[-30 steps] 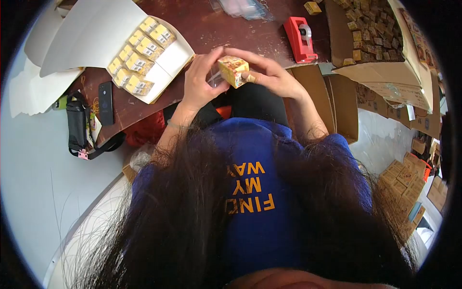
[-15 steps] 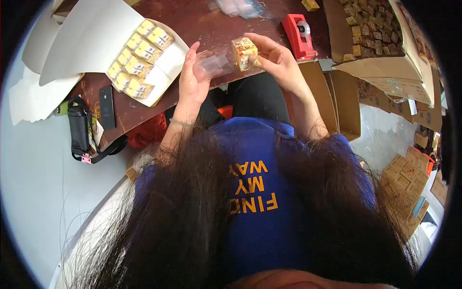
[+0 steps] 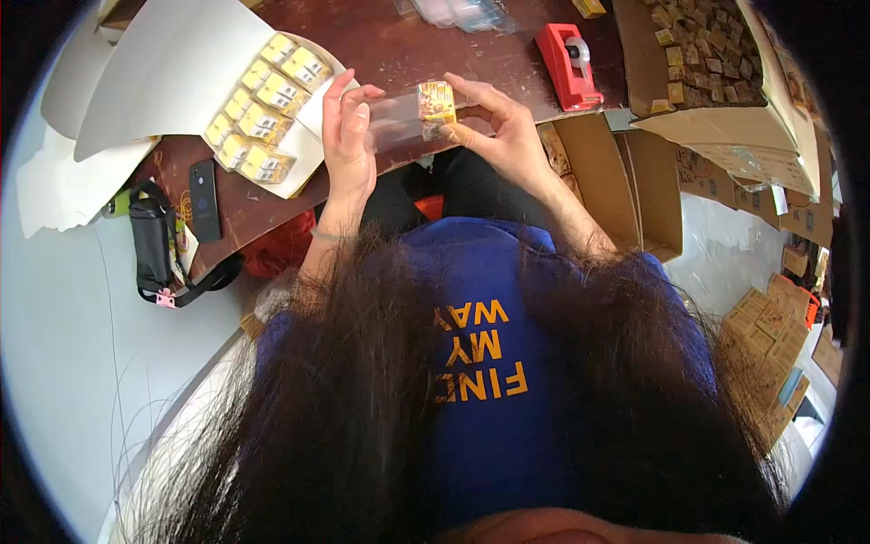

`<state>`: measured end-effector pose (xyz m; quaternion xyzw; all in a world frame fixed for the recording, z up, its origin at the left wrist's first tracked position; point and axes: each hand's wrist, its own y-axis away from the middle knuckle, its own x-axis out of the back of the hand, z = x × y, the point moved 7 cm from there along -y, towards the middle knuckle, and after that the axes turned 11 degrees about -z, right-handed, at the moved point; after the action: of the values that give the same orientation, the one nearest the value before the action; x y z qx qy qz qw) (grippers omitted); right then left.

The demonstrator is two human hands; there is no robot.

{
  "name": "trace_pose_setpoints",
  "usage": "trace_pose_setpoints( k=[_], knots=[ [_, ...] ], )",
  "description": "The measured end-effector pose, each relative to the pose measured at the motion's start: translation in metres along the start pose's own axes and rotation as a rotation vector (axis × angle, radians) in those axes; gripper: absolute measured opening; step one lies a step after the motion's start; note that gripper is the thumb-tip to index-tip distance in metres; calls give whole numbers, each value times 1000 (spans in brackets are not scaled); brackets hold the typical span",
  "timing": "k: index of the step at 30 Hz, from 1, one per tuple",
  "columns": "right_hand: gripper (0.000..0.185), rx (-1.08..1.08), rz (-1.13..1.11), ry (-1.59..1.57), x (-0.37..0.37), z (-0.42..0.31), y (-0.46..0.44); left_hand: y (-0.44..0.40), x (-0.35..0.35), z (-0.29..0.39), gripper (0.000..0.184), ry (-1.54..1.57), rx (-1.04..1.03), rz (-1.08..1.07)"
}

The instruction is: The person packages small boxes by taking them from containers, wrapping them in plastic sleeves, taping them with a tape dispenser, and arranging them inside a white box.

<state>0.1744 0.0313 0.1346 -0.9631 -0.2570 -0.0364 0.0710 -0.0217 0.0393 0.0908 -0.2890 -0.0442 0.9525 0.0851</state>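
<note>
My right hand (image 3: 503,131) grips a small yellow printed box (image 3: 437,107) between thumb and fingers, above the table's near edge. A clear plastic bag (image 3: 394,120) stretches leftward from the box to my left hand (image 3: 348,136). The left fingers are curled, with the thumb against the bag's far end. Whether the box sits inside the bag's mouth or just against it is hard to tell through the clear film.
A white carton (image 3: 304,154) with rows of yellow boxes (image 3: 263,122) stands left. A red tape dispenser (image 3: 569,77) and clear bags (image 3: 462,13) lie beyond my hands. Right, a large carton (image 3: 725,136) holds many small boxes. A phone (image 3: 204,201) and black bag (image 3: 152,238) are left.
Both hands have shifted slightly left, the box with the right one. My left fingers have gone from stretched upright to curled, and the plastic now lies straighter between hand and box.
</note>
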Motion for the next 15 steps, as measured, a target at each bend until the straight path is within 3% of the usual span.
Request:
trace_pose_setpoints(
  k=[13,15],
  knots=[
    [56,-44,134,-31,-8,5,8,14,-2,-3,41,-3,80,48],
    [53,-103,165,120,-7,14,10,17,-2,-5,39,-98,76,73]
  ],
)
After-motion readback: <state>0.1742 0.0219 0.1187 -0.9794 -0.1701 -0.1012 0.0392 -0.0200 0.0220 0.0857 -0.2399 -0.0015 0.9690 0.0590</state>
